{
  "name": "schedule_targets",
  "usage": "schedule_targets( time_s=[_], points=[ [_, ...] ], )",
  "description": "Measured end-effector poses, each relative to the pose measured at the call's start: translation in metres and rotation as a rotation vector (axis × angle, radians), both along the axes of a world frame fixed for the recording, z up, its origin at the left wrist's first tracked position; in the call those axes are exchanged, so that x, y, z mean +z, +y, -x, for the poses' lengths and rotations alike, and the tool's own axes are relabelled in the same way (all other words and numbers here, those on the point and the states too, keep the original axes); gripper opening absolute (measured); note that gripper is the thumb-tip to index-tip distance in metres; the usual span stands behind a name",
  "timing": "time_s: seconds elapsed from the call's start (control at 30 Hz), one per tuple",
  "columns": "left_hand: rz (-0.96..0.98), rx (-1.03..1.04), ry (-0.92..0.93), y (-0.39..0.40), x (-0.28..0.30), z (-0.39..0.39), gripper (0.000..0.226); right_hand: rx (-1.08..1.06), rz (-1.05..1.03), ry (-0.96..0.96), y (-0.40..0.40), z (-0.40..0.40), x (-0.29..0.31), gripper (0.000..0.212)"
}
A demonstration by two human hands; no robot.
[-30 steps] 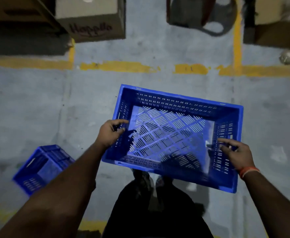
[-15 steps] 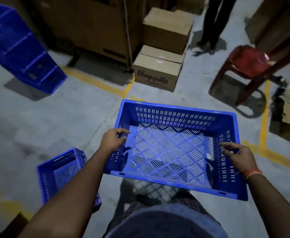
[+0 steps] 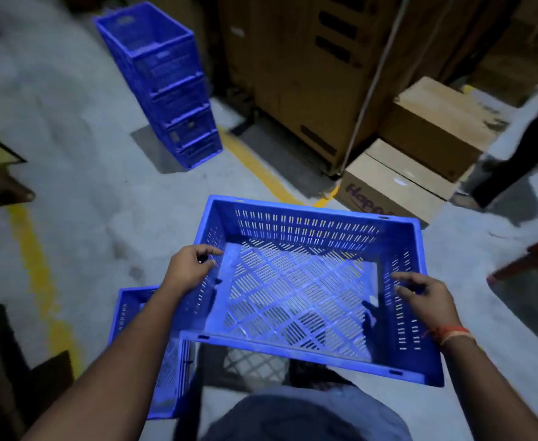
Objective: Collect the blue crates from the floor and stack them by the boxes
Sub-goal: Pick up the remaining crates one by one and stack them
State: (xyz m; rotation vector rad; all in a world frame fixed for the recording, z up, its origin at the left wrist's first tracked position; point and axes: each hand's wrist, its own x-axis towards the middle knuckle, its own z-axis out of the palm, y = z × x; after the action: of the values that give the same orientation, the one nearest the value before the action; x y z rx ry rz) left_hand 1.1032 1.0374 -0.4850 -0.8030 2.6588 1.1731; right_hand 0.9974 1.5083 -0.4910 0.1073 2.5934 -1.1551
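Observation:
I hold an empty blue slotted crate (image 3: 305,224) level in front of my waist. My left hand (image 3: 188,270) grips its left wall and my right hand (image 3: 423,300) grips its right wall. A second blue crate (image 3: 134,308) stands on the floor at my lower left, partly hidden behind my left forearm. A stack of several blue crates (image 3: 165,87) rises ahead at the upper left, beside tall cardboard boxes (image 3: 305,74).
Smaller cardboard boxes (image 3: 420,160), one printed with purple lettering, sit ahead on the right. Yellow floor lines (image 3: 35,262) cross the grey concrete. Another person's dark leg (image 3: 522,148) stands at the far right, near a red chair leg (image 3: 528,259). Dark furniture edges the left side.
The view has swung left and up: the crate stack and tall boxes have come into sight ahead. The held crate stays in both hands, and the floor crate sits closer at my left.

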Motion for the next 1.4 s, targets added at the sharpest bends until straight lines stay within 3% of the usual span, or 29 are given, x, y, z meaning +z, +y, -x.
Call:
schedule_targets(
  time_s=[0.3, 0.53, 1.2, 1.4],
  points=[
    [0.076, 0.328, -0.001, -0.111, 0.031, 0.037, 0.026, 0.322, 0.06, -0.024, -0.165, 0.175, 0.009, 0.032],
    [0.047, 0.582, 0.015, -0.232, 0.011, 0.054, 0.021, 0.543, 0.031, 0.005, -0.341, 0.273, 0.006, 0.031],
    [0.05, 0.979, 0.015, -0.63, 0.001, 0.084, 0.017, 0.915, 0.035, 0.057, -0.859, 0.42, 0.029, 0.022],
    [0.073, 1.084, 0.024, -0.72, 0.034, 0.123, 0.017, 0.997, 0.076, 0.037, -1.004, 0.468, 0.029, 0.02]
  ],
)
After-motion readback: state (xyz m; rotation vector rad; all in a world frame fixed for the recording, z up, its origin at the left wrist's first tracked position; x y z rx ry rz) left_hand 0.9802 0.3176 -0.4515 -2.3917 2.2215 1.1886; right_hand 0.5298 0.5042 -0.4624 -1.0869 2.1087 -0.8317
